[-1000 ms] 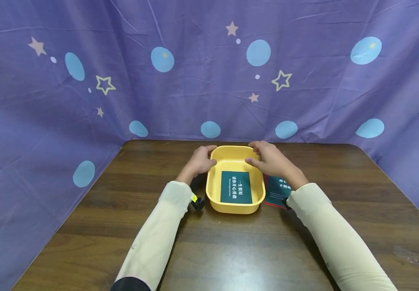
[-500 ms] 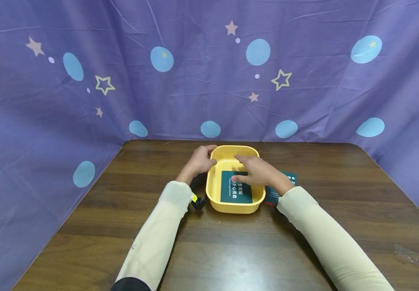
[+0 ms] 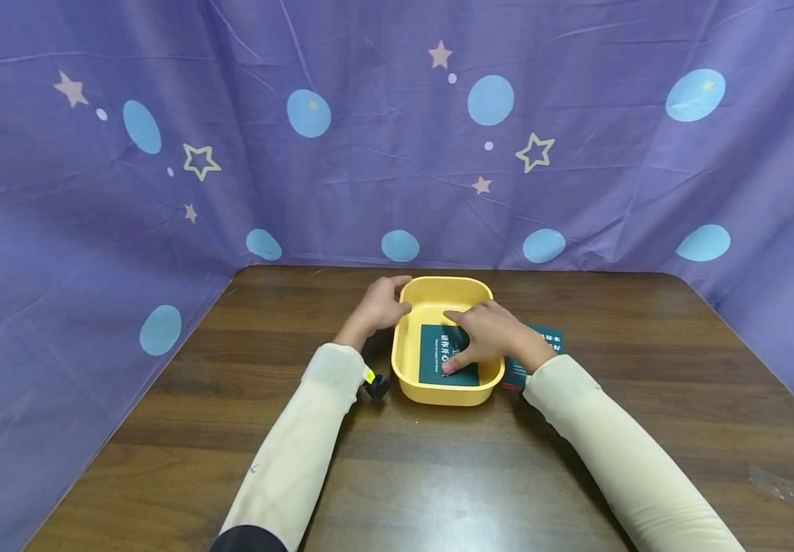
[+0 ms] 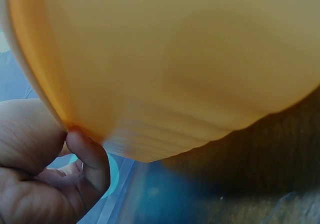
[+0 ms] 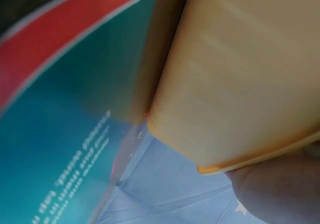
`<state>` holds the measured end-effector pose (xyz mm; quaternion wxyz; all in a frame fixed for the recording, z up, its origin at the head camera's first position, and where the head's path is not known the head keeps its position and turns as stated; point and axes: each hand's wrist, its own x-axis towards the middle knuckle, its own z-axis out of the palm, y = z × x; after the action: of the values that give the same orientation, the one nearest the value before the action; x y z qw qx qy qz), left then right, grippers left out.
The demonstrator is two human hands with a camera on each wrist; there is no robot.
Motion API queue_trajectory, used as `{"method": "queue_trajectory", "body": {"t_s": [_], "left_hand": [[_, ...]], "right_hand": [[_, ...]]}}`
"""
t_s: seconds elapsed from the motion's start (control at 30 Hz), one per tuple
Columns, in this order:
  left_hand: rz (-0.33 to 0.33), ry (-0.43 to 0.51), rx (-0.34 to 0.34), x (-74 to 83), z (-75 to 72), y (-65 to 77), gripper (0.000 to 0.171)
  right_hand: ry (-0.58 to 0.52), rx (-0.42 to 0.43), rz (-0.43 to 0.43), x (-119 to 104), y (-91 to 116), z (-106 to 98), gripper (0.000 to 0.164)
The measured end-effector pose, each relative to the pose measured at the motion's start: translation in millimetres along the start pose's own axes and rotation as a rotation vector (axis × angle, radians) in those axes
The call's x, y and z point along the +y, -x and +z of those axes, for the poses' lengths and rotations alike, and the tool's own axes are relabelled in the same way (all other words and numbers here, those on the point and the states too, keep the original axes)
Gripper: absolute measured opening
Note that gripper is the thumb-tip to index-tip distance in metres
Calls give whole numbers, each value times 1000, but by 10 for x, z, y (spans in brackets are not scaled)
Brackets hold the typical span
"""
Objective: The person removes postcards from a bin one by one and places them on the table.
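In the head view, a yellow plastic basin [image 3: 445,395] stands on the table with a dark green booklet [image 3: 430,356] flat inside it. My left hand [image 3: 378,307] holds the basin's left rim near the far corner; the left wrist view has its fingers [image 4: 95,166] at the basin's edge [image 4: 175,59]. My right hand [image 3: 490,333] reaches over the right rim, thumb and index finger spread above the booklet, partly covering its print. Whether they touch it, I cannot tell. A second dark green booklet [image 3: 550,335] with a red border lies right of the basin, partly under the right wrist.
The brown wooden table [image 3: 231,445] is backed by a purple curtain [image 3: 369,192] with stars and blue dots. A small black wrist device [image 3: 376,386] sits by the left cuff. A clear plastic scrap [image 3: 775,484] lies at the right.
My right hand has moved from the basin's right rim leftward and down into the basin, over the booklet, its thumb now lower. The left hand and basin have stayed in place.
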<state>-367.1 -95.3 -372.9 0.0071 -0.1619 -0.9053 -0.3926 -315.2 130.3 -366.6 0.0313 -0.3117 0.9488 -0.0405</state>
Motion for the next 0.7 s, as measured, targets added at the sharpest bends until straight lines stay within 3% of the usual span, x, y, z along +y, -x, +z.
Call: {"method": "queue_trajectory", "body": {"t_s": [0.3, 0.57, 0.7], "left_hand": [[-12, -1, 6, 14, 6, -1, 59], [11, -7, 4, -22, 8, -8, 60], [22, -18, 9, -27, 14, -18, 60]], "right_hand": [[10, -45, 39, -1, -11, 14, 110], [23, -14, 17, -22, -9, -1, 109], [-27, 19, 21, -40, 9, -21, 107]]}}
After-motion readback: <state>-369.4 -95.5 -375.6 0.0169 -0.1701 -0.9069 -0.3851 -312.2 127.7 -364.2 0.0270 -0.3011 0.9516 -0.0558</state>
